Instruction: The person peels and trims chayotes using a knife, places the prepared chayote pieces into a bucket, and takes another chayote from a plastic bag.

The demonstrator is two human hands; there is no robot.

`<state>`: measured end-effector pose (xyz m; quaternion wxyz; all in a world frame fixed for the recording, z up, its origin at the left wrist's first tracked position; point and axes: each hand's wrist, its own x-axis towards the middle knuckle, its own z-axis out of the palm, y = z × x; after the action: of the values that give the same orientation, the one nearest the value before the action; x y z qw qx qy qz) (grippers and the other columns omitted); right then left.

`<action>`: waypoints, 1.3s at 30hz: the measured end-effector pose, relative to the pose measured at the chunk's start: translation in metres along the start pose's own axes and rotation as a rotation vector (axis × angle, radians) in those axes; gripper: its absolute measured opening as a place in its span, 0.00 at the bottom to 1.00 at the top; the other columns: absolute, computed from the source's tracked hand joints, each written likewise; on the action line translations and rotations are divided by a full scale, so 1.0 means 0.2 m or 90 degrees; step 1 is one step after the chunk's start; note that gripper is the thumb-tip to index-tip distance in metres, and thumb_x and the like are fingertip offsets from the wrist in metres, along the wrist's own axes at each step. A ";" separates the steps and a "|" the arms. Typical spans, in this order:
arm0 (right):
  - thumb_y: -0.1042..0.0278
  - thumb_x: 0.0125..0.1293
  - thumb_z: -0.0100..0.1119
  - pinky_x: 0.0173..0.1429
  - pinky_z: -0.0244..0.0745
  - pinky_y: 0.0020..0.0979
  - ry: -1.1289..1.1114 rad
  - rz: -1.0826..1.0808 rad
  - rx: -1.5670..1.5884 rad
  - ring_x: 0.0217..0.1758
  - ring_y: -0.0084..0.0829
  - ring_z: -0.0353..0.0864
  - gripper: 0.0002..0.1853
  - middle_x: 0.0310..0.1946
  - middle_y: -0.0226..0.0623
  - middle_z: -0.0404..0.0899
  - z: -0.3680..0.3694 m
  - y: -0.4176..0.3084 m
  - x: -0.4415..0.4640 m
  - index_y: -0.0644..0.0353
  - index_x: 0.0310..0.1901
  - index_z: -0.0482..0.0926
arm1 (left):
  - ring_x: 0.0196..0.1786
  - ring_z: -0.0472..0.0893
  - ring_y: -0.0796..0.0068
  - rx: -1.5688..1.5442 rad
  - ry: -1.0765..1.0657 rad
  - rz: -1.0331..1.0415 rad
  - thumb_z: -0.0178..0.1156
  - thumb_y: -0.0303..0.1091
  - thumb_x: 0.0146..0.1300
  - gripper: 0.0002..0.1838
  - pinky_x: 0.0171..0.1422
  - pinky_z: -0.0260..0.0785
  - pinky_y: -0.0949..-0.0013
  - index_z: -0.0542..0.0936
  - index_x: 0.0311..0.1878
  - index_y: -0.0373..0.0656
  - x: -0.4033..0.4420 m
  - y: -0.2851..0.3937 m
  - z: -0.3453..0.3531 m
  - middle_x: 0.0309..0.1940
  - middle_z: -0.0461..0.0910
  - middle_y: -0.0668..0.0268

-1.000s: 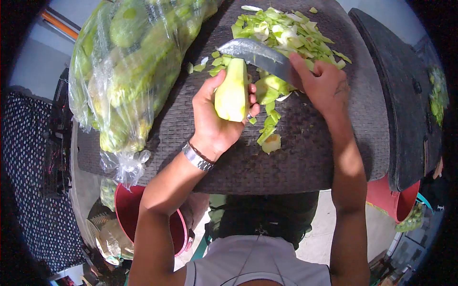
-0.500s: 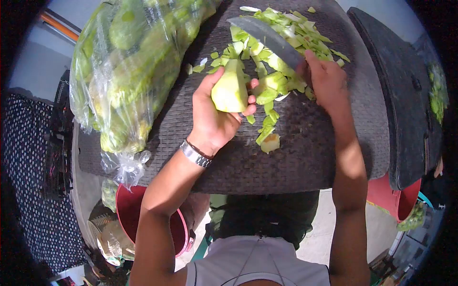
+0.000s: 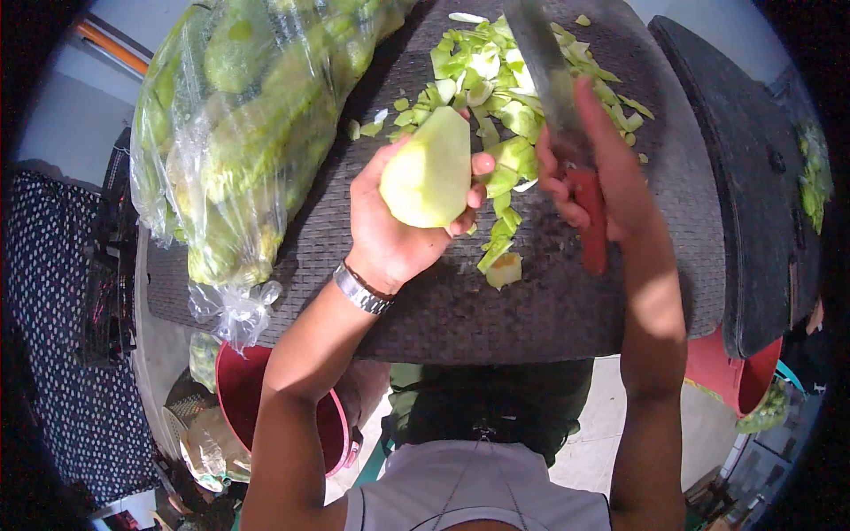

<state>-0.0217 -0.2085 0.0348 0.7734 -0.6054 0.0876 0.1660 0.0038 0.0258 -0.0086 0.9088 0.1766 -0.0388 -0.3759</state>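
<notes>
A peeled, pale green fruit rests in my left hand, whose fingers wrap round its sides and underside. My right hand is closed round the red handle of a large knife. The blade points up and away, over the heap of green peelings, and does not touch the fruit. Smaller peel pieces trail down the dark woven table between my two hands.
A clear plastic bag full of green fruits lies on the table's left side. Below the table edge stand a red bucket at left and another red container at right. A dark panel is beside the table's right edge.
The knife has swung from pointing left to pointing upward, and its red handle now shows. The fruit has turned in my left hand, showing a broader face.
</notes>
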 end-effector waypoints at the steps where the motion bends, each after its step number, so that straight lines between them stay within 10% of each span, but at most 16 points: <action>1: 0.15 0.66 0.48 0.14 0.57 0.22 -0.022 0.019 -0.001 0.11 0.18 0.64 0.39 0.16 0.25 0.70 0.00 0.00 0.00 0.50 0.24 0.74 | 0.43 0.83 0.53 0.001 -0.010 -0.012 0.44 0.53 0.76 0.29 0.36 0.76 0.60 0.69 0.73 0.49 0.01 0.01 -0.02 0.59 0.81 0.46; 7: 0.18 0.73 0.36 0.16 0.56 0.20 -0.012 0.003 -0.126 0.12 0.18 0.63 0.41 0.17 0.28 0.70 0.11 0.03 -0.07 0.54 0.31 0.73 | 0.45 0.84 0.51 0.097 0.136 0.031 0.50 0.53 0.77 0.22 0.51 0.84 0.45 0.75 0.59 0.45 0.02 -0.01 0.02 0.49 0.82 0.53; 17: 0.25 0.78 0.36 0.17 0.55 0.20 0.079 -0.239 -0.188 0.11 0.15 0.63 0.43 0.21 0.33 0.77 0.37 0.39 -0.49 0.63 0.71 0.64 | 0.48 0.86 0.51 0.070 0.216 0.111 0.53 0.47 0.76 0.17 0.48 0.81 0.53 0.77 0.54 0.44 -0.05 -0.18 0.17 0.42 0.83 0.59; 39: 0.39 0.80 0.46 0.31 0.72 0.33 0.084 -0.248 -0.216 0.23 0.29 0.79 0.39 0.22 0.36 0.79 0.34 0.47 -0.56 0.70 0.74 0.55 | 0.39 0.85 0.54 0.123 0.268 0.107 0.51 0.45 0.75 0.15 0.45 0.81 0.53 0.77 0.56 0.50 -0.06 -0.31 0.21 0.40 0.83 0.60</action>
<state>-0.1638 -0.1396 0.0031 0.6707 -0.7416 -0.0095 -0.0135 -0.0561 -0.0187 0.0102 0.9039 0.3334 0.1007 -0.2484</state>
